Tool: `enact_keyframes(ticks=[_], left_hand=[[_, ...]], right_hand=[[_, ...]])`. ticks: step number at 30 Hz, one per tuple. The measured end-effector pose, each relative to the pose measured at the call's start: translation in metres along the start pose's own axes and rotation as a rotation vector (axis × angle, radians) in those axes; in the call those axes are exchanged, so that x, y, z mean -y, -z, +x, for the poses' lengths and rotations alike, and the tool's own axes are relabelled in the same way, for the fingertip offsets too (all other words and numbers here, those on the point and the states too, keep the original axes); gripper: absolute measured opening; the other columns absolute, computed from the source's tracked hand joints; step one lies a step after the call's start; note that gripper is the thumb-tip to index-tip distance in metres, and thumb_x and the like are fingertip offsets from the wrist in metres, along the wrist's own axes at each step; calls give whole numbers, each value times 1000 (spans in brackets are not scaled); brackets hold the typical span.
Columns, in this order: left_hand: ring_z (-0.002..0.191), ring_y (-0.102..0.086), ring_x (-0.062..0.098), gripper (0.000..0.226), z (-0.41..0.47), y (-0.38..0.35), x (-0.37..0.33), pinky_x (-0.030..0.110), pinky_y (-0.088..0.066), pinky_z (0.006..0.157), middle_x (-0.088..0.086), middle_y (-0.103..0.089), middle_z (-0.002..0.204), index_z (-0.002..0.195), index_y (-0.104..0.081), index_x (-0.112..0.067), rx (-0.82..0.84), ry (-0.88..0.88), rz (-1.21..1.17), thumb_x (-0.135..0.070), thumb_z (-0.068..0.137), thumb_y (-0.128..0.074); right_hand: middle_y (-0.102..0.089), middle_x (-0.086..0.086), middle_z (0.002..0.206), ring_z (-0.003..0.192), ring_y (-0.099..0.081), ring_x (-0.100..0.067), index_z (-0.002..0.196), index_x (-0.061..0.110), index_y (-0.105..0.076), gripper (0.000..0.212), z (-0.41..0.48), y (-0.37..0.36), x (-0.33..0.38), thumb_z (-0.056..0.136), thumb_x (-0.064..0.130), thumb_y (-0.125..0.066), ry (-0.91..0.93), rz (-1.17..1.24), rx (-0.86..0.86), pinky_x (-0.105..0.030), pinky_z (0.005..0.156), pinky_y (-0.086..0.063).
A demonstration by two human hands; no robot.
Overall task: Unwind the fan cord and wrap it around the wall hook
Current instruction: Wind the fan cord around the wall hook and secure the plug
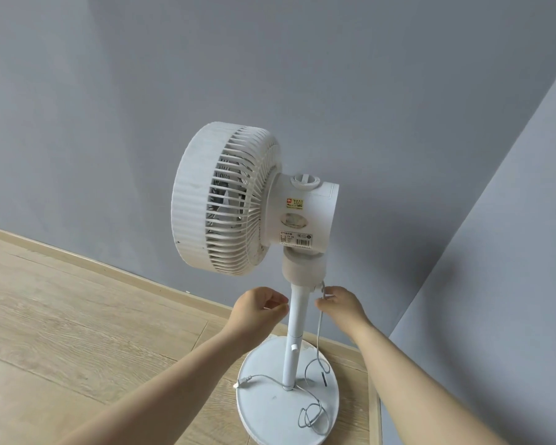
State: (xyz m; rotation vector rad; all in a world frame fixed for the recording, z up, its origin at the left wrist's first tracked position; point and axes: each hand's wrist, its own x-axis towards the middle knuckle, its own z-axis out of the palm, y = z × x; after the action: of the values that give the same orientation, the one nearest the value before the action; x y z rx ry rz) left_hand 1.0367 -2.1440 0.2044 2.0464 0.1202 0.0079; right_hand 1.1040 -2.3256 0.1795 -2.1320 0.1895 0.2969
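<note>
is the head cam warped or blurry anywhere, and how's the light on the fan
Head view: wide-angle warp tilts the wall corner and skirting board; light is soft and even, no glare on the fan, only a faint wall shadow beside it; the thin cord is traceable, label print too small to read.
</note>
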Motion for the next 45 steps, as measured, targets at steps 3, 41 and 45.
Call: enact_keyframes(ticks=[3, 41, 45], left_hand=[[83, -64, 12, 18, 4, -6, 0, 25, -49, 77, 1, -73, 93, 101, -71, -12, 16, 17, -2, -18, 86, -64], [83, -65, 18, 8, -24, -62, -74, 36, -57, 82, 2, -65, 88, 93, -66, -17, 137, 309, -424, -23, 90, -60], [89, -65, 21, 19, -18, -62, -71, 35, -56, 79, 8, -66, 101, 106, -67, -10, 203, 362, -556, -18, 91, -58]], right_hand=[[-65, -6, 87, 85, -60, -21, 98, 0, -66, 20, 1, -3, -13, 88, 15, -57, 20, 26, -17, -27, 75, -46], [-67, -3, 104, 101, -66, -26, 127, 9, -55, 41, -137, 37, -11, 90, -7, -49, 108, 388, -135, -23, 80, -57], [-66, -1, 106, 98, -67, -23, 128, 11, -53, 42, -133, 38, -12, 90, -6, -49, 98, 375, -145, -26, 83, -56]])
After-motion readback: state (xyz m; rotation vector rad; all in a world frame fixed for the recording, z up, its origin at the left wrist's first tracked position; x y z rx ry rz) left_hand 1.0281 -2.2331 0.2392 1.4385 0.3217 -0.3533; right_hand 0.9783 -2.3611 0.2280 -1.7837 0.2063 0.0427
